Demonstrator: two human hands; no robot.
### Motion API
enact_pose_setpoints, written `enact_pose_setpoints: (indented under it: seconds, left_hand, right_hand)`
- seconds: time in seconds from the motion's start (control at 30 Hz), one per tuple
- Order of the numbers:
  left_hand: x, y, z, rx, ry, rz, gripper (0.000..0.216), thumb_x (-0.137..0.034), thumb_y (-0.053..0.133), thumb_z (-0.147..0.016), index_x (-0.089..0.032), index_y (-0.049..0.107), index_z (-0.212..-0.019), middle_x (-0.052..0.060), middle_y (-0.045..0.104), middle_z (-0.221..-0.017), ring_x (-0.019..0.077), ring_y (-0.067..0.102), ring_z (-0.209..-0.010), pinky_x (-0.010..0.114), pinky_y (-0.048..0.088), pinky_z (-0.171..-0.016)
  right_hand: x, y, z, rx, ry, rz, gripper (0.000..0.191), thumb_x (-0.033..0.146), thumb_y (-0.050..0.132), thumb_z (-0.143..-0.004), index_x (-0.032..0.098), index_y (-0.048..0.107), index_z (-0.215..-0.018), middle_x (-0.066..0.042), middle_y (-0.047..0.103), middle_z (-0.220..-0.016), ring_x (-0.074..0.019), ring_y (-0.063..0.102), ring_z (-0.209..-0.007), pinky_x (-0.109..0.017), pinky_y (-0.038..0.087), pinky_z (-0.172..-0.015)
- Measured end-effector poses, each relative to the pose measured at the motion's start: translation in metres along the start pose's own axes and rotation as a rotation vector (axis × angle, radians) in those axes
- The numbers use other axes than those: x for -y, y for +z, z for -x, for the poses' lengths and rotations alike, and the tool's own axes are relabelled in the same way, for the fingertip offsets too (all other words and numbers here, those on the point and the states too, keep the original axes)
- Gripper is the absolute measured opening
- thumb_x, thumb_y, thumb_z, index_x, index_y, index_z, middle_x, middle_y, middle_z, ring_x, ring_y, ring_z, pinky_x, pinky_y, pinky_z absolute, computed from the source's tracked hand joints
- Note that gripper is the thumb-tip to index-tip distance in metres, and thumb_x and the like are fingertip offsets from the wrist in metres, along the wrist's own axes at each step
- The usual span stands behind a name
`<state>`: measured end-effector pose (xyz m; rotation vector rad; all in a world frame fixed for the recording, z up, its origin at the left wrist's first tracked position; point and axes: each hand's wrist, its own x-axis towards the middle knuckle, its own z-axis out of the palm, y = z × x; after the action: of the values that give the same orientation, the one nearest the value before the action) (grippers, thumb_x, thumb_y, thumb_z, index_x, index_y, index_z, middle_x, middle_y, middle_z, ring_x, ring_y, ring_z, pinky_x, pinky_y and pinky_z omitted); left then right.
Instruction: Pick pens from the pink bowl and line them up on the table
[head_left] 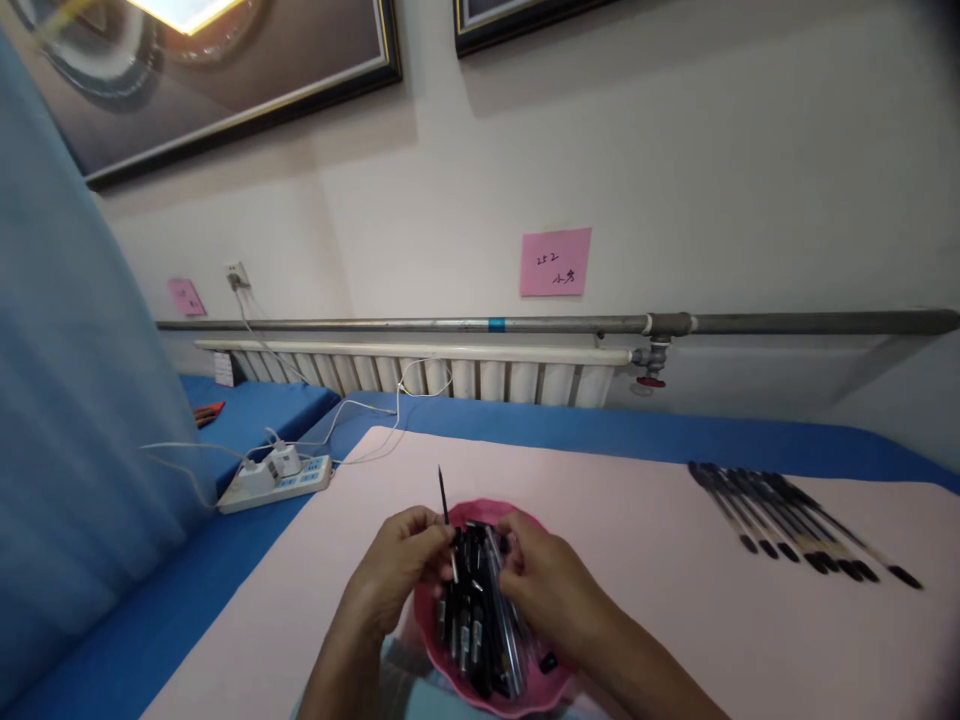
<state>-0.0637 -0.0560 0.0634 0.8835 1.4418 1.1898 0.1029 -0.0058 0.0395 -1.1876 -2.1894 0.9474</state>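
At 6 o'clock on the tabletop [637, 580] sits a pink dish [484, 507], heaped with black pens [480, 620] lying lengthwise. The left hand [397, 560] pinches a thin black pen [442, 495] low on its barrel, with the tip standing up above the dish. The right hand [551, 585] curls its fingers onto the heap; I cannot tell whether they grip one. The pens look light, stiff and smooth, probably slippery in a bundle, so they are best pinched mid-barrel. A row of pens [795, 520] lies at 3 o'clock and a power strip [274, 480] at 10 o'clock.
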Motion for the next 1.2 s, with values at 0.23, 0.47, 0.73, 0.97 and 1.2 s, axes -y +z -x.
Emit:
enact_pose_setpoints:
  seconds: [0.23, 0.47, 0.73, 0.97, 1.2]
  left_hand:
    - [-0.002, 0.004, -0.005, -0.17, 0.077, 0.352, 0.026, -0.03, 0.072, -0.061, -0.016, 0.052, -0.07, 0.0, 0.062, -0.061, 0.0101, 0.06, -0.054, 0.02, 0.047, -0.05]
    - [-0.003, 0.008, -0.004, -0.179, 0.085, 0.374, 0.022, -0.025, 0.07, -0.063, -0.015, 0.053, -0.074, 0.0, 0.062, -0.065, 0.0118, 0.063, -0.058, 0.021, 0.05, -0.052]
    - [0.0, 0.008, -0.005, -0.174, 0.1, 0.32, 0.022, -0.028, 0.069, -0.065, -0.015, 0.053, -0.074, 0.001, 0.062, -0.065, 0.013, 0.063, -0.06, 0.022, 0.049, -0.054]
    - [0.002, 0.014, 0.0, 0.055, 0.141, 0.157, 0.016, -0.026, 0.066, -0.069, -0.014, 0.056, -0.07, 0.001, 0.061, -0.069, 0.0106, 0.057, -0.063, 0.022, 0.044, -0.059]
    - [0.002, 0.014, 0.002, 0.136, 0.111, 0.043, 0.028, -0.03, 0.062, -0.074, -0.014, 0.061, -0.096, 0.005, 0.062, -0.087, 0.0144, 0.057, -0.076, 0.025, 0.043, -0.062]
  right_hand:
    - [0.015, -0.008, 0.004, 0.128, -0.137, -0.11, 0.023, 0.003, 0.043, -0.063, 0.02, 0.058, -0.068, 0.005, 0.055, -0.061, -0.0098, 0.048, -0.055, -0.018, 0.032, -0.049]
    - [0.013, -0.002, 0.005, 0.094, -0.156, -0.061, 0.022, 0.003, 0.043, -0.067, 0.019, 0.058, -0.068, 0.005, 0.053, -0.059, -0.0099, 0.046, -0.054, -0.02, 0.031, -0.049]
    - [0.014, -0.003, 0.007, 0.097, -0.155, -0.091, 0.022, 0.004, 0.043, -0.068, 0.02, 0.057, -0.068, 0.005, 0.054, -0.061, -0.01, 0.047, -0.055, -0.02, 0.031, -0.05]
    - [0.017, -0.006, 0.004, 0.07, -0.158, -0.141, 0.017, 0.011, 0.046, -0.073, 0.02, 0.06, -0.073, 0.002, 0.059, -0.067, -0.0134, 0.053, -0.061, -0.023, 0.037, -0.055]
    - [0.012, -0.007, 0.001, -0.05, -0.146, -0.251, 0.016, 0.016, 0.048, -0.077, 0.021, 0.062, -0.083, 0.001, 0.062, -0.073, -0.0145, 0.056, -0.066, -0.025, 0.042, -0.06]
